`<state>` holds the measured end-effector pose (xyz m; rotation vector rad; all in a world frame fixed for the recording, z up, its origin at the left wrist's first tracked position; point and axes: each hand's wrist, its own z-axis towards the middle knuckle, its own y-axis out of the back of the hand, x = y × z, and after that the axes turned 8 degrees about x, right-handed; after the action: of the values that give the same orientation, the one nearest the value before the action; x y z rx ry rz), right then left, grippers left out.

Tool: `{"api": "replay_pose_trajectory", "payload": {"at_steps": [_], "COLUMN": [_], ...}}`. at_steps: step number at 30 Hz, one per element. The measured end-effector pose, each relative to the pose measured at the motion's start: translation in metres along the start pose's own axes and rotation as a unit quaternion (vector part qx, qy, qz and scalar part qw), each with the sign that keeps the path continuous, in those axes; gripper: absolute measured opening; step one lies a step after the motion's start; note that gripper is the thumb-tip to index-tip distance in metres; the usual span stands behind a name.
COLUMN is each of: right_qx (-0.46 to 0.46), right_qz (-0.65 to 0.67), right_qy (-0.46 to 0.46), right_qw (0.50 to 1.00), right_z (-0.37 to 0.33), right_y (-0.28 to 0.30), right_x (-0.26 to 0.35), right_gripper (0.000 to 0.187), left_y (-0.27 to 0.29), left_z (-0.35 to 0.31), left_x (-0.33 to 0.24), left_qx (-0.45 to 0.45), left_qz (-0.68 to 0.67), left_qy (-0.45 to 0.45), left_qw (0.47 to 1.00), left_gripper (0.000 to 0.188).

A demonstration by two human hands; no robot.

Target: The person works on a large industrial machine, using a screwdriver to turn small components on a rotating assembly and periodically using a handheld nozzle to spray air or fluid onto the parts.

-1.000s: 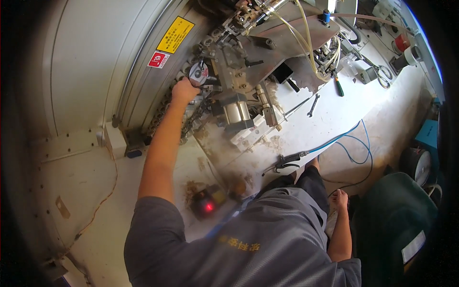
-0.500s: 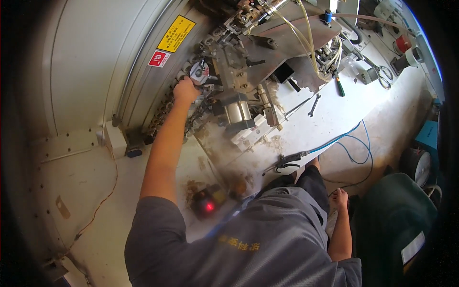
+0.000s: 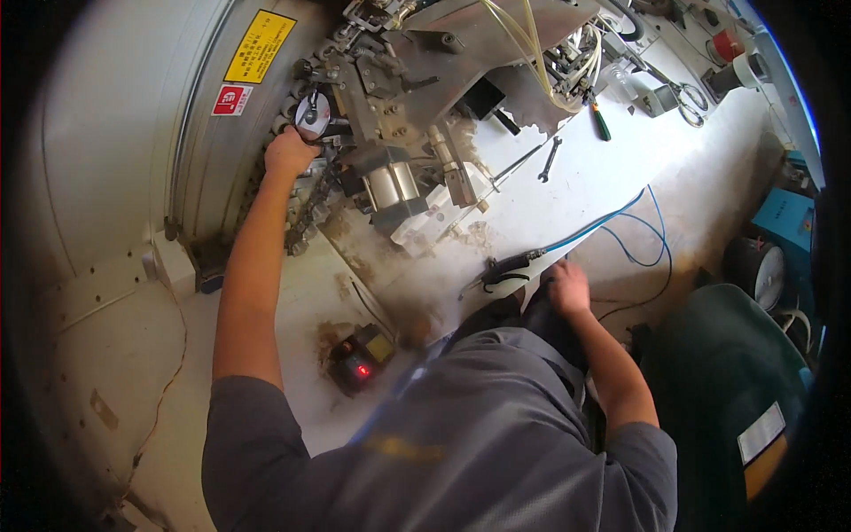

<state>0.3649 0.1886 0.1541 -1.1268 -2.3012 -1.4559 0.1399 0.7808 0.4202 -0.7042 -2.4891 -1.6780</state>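
Note:
My left hand (image 3: 290, 152) reaches far forward into the machine at upper left. Its fingers are bent in at the lower edge of a round, light-faced disc (image 3: 312, 115) with a dark centre; what they grip is hidden. A metal cylinder block (image 3: 388, 186) sits to the right of that hand. My right hand (image 3: 567, 286) is over my thigh by the table edge, fingers loosely bent and slightly apart, nothing visible in it. Just left of it a black air blow gun (image 3: 507, 269) with a blue hose (image 3: 612, 217) lies on the white table.
On the table (image 3: 532, 208) lie a spanner (image 3: 550, 160), a green-handled screwdriver (image 3: 601, 122) and scissors (image 3: 690, 105). A dark box with a red light (image 3: 355, 365) sits near my body. A green chair (image 3: 709, 355) stands at right.
My right hand has come up and left from beside the chair to near the blow gun. My left hand stays at the disc. The whole view has shifted, moving the scene leftward.

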Motion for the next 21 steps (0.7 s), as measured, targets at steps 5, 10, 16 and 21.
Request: {"api": "replay_pose_trajectory", "payload": {"at_steps": [5,10,16,21], "right_qx": [0.063,0.198,0.311,0.270], "right_qz": [-0.246,-0.307,-0.141,0.124], "right_qy": [0.231,0.214,0.159,0.174], "right_qw": [0.939,0.906,0.926,0.939], "right_z": [0.067,0.097,0.082,0.013], "right_y": [-0.049,-0.076,-0.035,0.109], "right_x": [0.061,0.072,0.070,0.131], "right_gripper": [0.032,0.066,0.022,0.043], "left_y": [0.006,-0.009,0.002,-0.008], "left_z": [-0.003,-0.007,0.000,-0.008], "left_x": [0.005,0.012,0.018,0.010], "left_qx": [0.011,-0.035,0.023,-0.039], "left_qz": [-0.016,0.010,-0.087,-0.049], "left_qy": [-0.016,0.015,-0.071,-0.064], "left_qw": [1.000,0.999,0.993,0.996], "left_gripper": [0.066,0.057,0.053,0.052]}}
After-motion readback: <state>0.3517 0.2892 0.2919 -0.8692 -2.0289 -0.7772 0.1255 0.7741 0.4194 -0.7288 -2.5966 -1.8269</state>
